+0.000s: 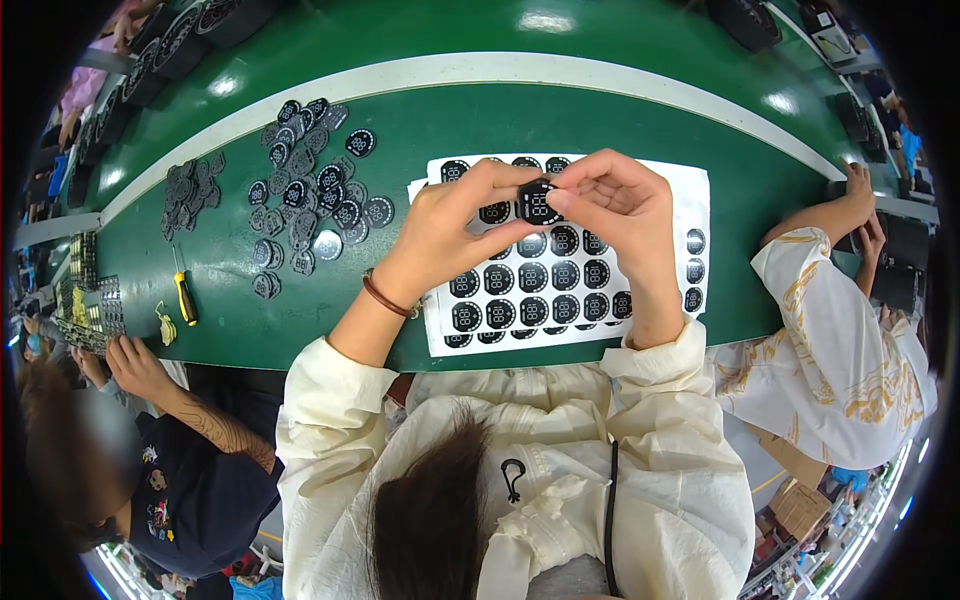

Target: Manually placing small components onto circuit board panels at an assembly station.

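Both my hands meet over white sticker sheets, holding a small black disc with white display markings [535,205] between them. My left hand [450,220] pinches the disc's left side between thumb and fingers. On its right edge, the thumb and forefinger of my right hand [622,205] are closed. Below them lies the sheet of round black stickers [548,290], set in rows, with part of it hidden by my hands and wrists. I cannot make out whether a sticker is on the disc or being pressed there.
Loose black discs [310,185] are heaped to the left, with a smaller pile of dark grey pieces [190,195] beyond. A yellow-handled screwdriver [185,297] lies nearer a co-worker's hand [140,370]. A white rail [520,68] borders the green table [390,130]. Another person's arm [825,215] rests at right.
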A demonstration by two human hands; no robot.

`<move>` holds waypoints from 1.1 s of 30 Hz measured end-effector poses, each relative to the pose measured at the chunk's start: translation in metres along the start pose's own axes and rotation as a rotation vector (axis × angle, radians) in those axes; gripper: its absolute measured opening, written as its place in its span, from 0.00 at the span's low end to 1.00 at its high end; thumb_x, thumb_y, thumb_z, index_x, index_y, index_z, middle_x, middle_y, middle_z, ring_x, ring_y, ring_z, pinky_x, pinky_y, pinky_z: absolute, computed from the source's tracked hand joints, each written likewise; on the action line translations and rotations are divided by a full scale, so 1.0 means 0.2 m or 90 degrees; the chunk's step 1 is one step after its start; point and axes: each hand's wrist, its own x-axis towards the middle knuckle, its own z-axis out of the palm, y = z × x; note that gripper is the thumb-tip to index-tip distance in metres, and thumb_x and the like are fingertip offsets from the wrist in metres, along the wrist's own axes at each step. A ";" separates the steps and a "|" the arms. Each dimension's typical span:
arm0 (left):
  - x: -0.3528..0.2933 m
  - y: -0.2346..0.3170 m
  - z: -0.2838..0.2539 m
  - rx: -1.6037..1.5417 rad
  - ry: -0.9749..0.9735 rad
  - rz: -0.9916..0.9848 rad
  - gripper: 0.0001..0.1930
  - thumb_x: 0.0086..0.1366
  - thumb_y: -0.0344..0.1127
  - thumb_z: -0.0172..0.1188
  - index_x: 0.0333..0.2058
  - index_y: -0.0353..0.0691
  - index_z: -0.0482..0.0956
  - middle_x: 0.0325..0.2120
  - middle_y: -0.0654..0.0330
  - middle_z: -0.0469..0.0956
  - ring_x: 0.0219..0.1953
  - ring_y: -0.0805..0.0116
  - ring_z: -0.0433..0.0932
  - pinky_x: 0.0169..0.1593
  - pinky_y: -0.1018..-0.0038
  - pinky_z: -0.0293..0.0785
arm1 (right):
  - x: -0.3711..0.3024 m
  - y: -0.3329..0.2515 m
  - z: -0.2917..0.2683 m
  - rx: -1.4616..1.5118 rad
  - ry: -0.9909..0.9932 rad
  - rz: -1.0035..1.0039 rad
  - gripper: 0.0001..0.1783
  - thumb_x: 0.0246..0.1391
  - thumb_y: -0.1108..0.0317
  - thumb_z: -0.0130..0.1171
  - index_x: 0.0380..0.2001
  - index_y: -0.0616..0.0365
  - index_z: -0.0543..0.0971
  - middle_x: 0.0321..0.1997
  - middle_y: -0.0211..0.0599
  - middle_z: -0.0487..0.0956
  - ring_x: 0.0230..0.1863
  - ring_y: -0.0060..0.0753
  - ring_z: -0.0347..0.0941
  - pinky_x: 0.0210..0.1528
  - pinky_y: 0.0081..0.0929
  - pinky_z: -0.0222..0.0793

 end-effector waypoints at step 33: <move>-0.01 -0.01 0.00 0.109 -0.014 0.024 0.22 0.49 0.37 0.67 0.42 0.37 0.71 0.36 0.57 0.79 0.36 0.65 0.81 0.34 0.75 0.78 | 0.00 0.04 0.01 -0.096 0.029 -0.009 0.07 0.42 0.78 0.65 0.25 0.64 0.76 0.27 0.32 0.77 0.27 0.17 0.73 0.30 0.12 0.68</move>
